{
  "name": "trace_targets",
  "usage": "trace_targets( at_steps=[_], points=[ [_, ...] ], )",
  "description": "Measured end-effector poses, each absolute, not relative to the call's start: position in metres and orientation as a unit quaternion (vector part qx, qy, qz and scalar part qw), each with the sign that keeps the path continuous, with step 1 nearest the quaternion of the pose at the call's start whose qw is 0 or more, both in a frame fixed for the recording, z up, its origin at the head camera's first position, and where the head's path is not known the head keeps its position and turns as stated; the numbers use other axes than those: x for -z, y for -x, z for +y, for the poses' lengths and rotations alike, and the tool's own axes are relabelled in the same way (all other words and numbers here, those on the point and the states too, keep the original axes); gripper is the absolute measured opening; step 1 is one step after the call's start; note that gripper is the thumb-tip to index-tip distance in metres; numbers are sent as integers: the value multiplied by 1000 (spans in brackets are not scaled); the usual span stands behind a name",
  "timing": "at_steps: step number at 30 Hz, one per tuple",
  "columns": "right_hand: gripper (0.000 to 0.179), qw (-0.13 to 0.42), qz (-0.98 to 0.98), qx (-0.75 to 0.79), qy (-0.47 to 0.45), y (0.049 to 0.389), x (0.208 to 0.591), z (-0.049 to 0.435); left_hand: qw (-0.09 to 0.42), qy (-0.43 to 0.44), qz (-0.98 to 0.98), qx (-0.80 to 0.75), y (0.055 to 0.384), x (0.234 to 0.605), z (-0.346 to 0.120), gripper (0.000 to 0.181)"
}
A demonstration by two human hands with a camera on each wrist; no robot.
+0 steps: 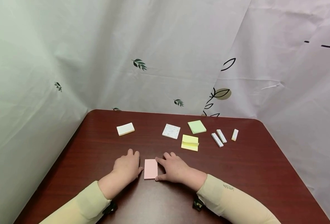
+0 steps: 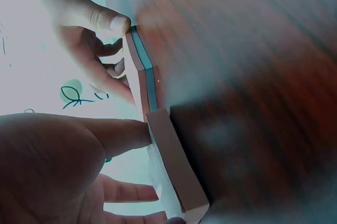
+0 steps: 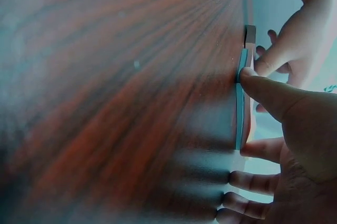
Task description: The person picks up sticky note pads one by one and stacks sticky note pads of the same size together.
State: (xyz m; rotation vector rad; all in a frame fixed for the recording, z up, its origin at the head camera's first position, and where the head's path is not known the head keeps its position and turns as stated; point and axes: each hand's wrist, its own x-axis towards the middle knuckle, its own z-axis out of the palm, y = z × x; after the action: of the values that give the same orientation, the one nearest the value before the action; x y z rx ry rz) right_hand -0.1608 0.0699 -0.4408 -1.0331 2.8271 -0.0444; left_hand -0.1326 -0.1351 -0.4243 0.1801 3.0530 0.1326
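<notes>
A pink sticky note pad lies on the dark red-brown table between the two hands. My right hand holds it at the right side, thumb at the near corner and index finger at the far corner. Beneath the pink pad, a blue layer shows along the edge in the right wrist view. My left hand grips another note pad between thumb and fingers, just left of the pink one; in the head view that hand hides it.
Behind the hands lie a white pad, a speckled white pad, a green pad and a yellow pad with a lifted sheet. Three narrow white strips, including one at far right, lie farther right. A pale curtain hangs behind the table.
</notes>
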Motion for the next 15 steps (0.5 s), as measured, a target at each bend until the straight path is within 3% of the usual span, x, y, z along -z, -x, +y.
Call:
trace_targets(
  at_steps=[15],
  points=[
    [78, 63, 937, 18, 342, 160, 442, 70, 36, -77, 993, -82, 132, 425, -140, 49]
  ],
)
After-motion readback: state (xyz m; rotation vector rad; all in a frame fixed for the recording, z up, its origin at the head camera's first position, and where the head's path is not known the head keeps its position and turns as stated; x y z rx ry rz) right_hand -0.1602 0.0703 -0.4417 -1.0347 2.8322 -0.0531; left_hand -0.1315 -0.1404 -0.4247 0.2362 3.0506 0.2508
